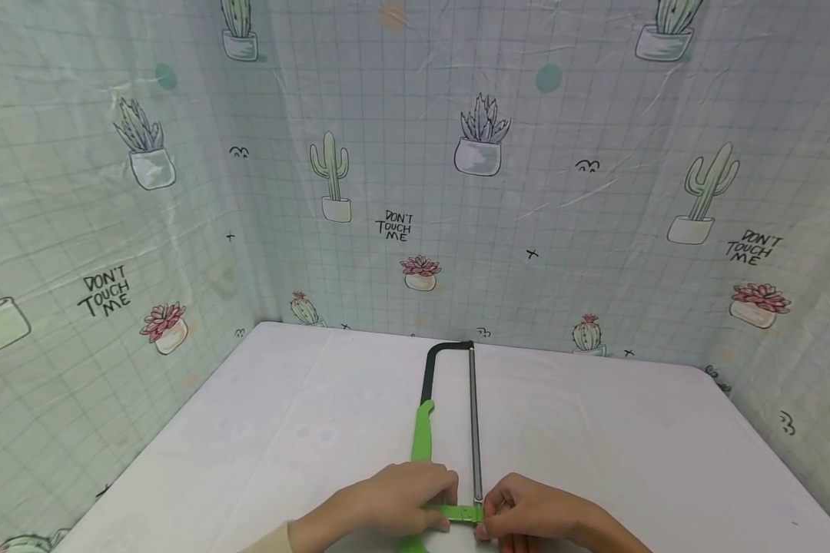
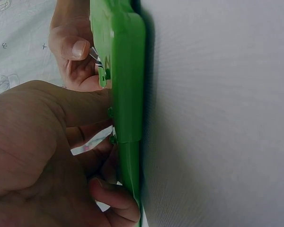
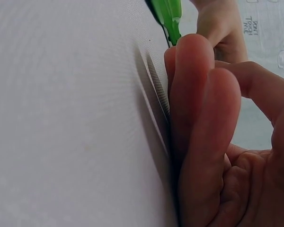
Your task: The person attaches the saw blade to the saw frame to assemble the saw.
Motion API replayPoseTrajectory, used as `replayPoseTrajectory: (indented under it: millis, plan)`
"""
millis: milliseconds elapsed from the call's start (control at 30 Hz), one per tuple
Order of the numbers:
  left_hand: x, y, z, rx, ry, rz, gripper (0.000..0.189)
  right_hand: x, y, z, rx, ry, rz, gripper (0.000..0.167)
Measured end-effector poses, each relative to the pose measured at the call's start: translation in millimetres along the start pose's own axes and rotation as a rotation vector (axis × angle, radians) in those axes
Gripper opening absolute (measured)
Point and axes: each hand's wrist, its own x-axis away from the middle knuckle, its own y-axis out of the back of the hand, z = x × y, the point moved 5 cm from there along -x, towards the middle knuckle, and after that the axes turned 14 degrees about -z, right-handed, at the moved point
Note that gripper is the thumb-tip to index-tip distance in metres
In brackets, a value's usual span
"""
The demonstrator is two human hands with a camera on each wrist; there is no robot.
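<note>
A hacksaw with a green handle [image 1: 422,434], a black bowed frame [image 1: 429,376] and a grey blade [image 1: 475,422] lies flat on the white table, its bow pointing away from me. My left hand [image 1: 401,495] grips the handle, thumb and fingers bent over its green part, as the left wrist view also shows on the handle [image 2: 128,85]. At the blade's near end, my right hand [image 1: 536,507] pinches with curled fingers; the exact part between the fingertips is hidden. The right wrist view shows a toothed strip of blade [image 3: 158,87] beside the fingers [image 3: 208,109].
The white tabletop [image 1: 615,445] extends on both sides of the saw. Behind it and at the sides hangs a grid-patterned curtain [image 1: 415,153] with cactus prints, meeting the table's back edge near the saw's far end.
</note>
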Motion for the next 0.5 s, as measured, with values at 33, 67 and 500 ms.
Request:
replayPoseTrajectory:
  millis: [33,67,500]
  plan:
    - [0.2,0.1,0.0,-0.001,0.002,0.001,0.015,-0.1,-0.2,-0.1,0.002,0.002,0.001,0.016]
    - [0.3,0.2,0.0,-0.001,0.003,0.001,0.015,-0.3,-0.5,-0.3,0.002,0.005,0.002,0.016]
    - [2.8,1.7,-0.5,0.009,-0.007,-0.002,0.015,-0.9,-1.7,-1.3,0.020,0.023,0.016,0.013]
